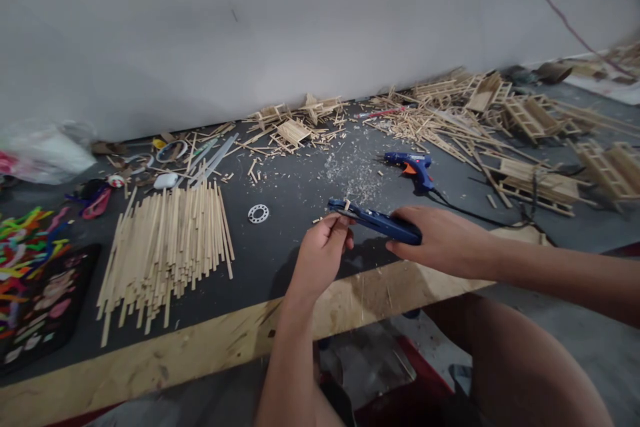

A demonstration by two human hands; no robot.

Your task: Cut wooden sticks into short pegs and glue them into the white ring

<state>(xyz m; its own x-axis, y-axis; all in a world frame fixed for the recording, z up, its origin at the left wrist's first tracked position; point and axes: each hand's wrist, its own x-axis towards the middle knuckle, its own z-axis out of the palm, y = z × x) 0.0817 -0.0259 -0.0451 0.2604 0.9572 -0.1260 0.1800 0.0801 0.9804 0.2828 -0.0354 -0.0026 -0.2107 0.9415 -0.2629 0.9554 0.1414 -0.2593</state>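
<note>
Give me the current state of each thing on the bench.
Blue cutter: gripped in right hand, raised.
Small stick piece: pinched by left hand at the cutter's tip.
Glue gun: set down, corded, unheld.
Stick pile: lying loose, untouched.
White ring: lying flat, untouched.

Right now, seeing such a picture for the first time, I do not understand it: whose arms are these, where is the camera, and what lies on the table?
There is no machine here. The single picture comes from a camera worn on a person's head, looking forward and down, so the two bare arms are that person's own. The right hand grips a blue hand tool, seemingly a cutter. The left hand pinches a small wooden piece at the tool's tip. On the dark table lie a bundle of thin wooden sticks, a white ring, a blue glue gun with its cord, and ladder-like wooden frames at the right. Colourful strips lie at the far left.
</note>
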